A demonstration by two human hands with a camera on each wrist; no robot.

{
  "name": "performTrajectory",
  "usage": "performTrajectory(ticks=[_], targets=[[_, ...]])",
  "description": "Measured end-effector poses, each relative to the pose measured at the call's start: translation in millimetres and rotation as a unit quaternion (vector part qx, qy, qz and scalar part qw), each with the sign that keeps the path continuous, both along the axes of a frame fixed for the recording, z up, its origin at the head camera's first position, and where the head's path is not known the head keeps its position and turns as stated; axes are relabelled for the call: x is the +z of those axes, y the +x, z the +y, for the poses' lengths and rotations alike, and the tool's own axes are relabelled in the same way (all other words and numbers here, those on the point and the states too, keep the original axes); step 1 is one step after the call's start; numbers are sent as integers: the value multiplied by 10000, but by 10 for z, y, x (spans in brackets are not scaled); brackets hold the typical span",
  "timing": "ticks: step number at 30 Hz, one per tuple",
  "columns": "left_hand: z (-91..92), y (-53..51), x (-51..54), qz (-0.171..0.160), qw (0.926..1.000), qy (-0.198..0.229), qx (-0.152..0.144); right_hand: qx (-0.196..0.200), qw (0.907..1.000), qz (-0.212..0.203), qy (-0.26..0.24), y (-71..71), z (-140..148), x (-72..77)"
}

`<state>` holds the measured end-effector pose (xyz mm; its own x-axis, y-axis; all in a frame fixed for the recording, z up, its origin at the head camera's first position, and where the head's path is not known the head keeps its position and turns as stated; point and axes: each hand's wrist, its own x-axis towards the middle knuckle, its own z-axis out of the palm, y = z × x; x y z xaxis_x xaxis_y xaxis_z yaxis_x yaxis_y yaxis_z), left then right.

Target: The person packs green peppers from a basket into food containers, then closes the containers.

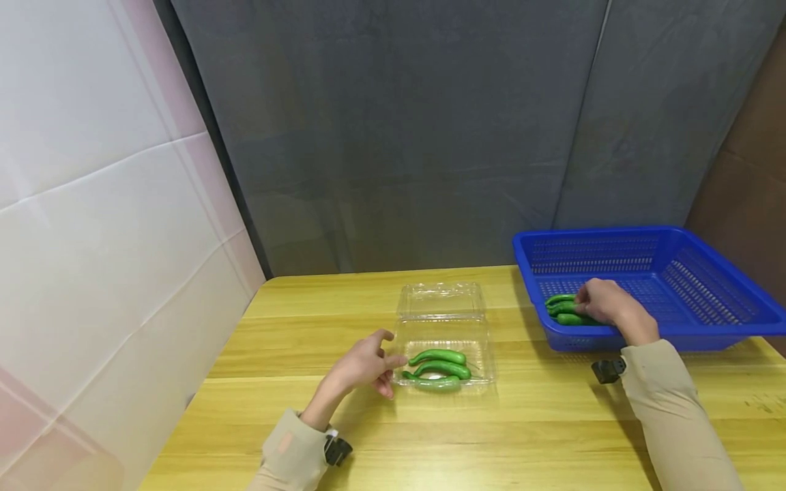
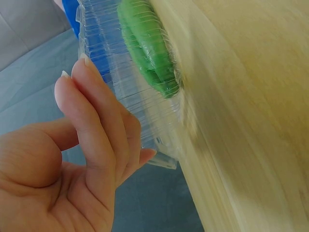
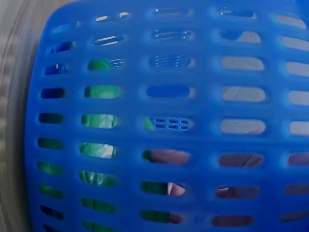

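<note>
Pointing toward the clear plastic box (image 1: 442, 332), your left hand (image 1: 361, 366) stands at its left edge with the fingers loosely extended, gripping nothing; whether a fingertip touches the plastic you cannot tell. The box sits on the wooden table (image 1: 522, 423) with its lid (image 1: 441, 300) folded back, away from you. Inside, toward your side, lie three boxed peppers (image 1: 443, 369), long and green, side by side with their long axes running roughly left to right, narrow ends to the left — the closest one seen through the plastic

Further right, well apart from the box, stands the blue basket (image 1: 706, 330), its slotted walls rising around a small group of basket peppers (image 1: 560, 309) in its near left corner. These too run roughly left to right, their right ends covered by your right hand (image 1: 608, 303). That hand is much the nearer one: its fingers come down over the near rim, and the peppers lie below and to the left of them. Through the slots, the right wrist view shows a fingertip right beside the green — but whether you pinch a pepper, you cannot tell
</note>
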<state>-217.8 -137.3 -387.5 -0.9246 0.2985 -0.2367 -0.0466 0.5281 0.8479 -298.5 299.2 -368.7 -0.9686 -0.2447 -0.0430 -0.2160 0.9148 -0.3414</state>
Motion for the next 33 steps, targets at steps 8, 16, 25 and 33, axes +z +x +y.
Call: performTrajectory(ticks=[8, 16, 25, 33], targets=[[-1, -10, -15, -19, 10000, 4, -7, 158, 9973, 682, -210, 12, -9, -10], [5, -3, -8, -19, 10000, 3, 17, 400, 9862, 1537, -457, 16, -5, 25], [-1, -7, -16, 3, 10000, -3, -4, 372, 9813, 1776, -643, 85, -80, 136], [7, -6, -3, 45, 10000, -79, -25, 213, 9824, 1683, -785, 162, -185, 225]])
